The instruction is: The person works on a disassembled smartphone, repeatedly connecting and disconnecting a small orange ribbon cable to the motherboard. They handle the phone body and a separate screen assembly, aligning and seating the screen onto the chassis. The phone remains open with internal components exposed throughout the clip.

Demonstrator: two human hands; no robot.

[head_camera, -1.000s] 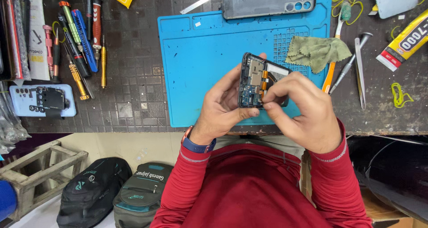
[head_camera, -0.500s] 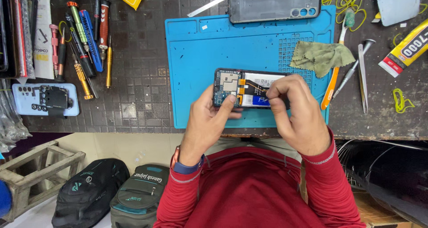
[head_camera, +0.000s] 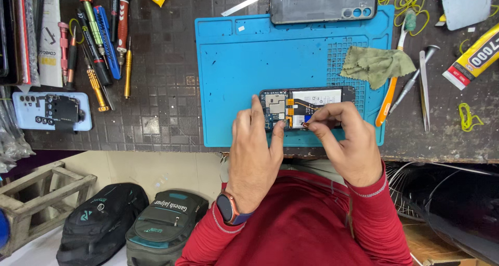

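Dark tiled desk (head_camera: 161, 115), one blue mat (head_camera: 291, 53). One opened phone (head_camera: 306, 106) flat on mat's near edge, board and battery exposed. Left hand (head_camera: 254, 151) spread, fingertips pressing phone's left end. Right hand (head_camera: 348, 141) pinched together on small connector mid-phone.

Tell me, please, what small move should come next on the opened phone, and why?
Probably press the orange flex cable end down gently: the right hand pinches at it beside the battery, while the left hand steadies the opened phone flat on the blue mat.
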